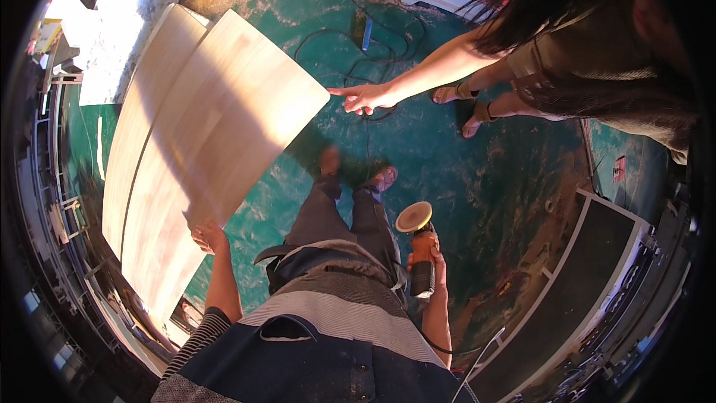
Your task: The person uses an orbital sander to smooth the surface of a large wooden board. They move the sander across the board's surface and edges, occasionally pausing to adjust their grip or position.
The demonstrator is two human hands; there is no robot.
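The person looks down at own body and legs, standing on a green painted floor (462, 172). The right hand (431, 269) is closed around the body of an orange and black sander (420, 254). The tool points forward and up, and its round pad (414, 217) is just above the hand, beside the right leg. A thin cable (440, 345) goes from the tool down along the forearm.

The left hand (209, 237) is on the near edge of a large pale wooden board (216, 142). The fingers are curled on this edge, but I cannot tell if they really grip it or only rest there. The board lies to the left and in front of the person, and a second board (153, 97) is under it, with its edge showing on the left side.

Another person stands at the upper right. The hand of this person (363, 97) is open, with one finger touching the far right corner of the board. Black cables (373, 37) lie on the floor behind that hand.
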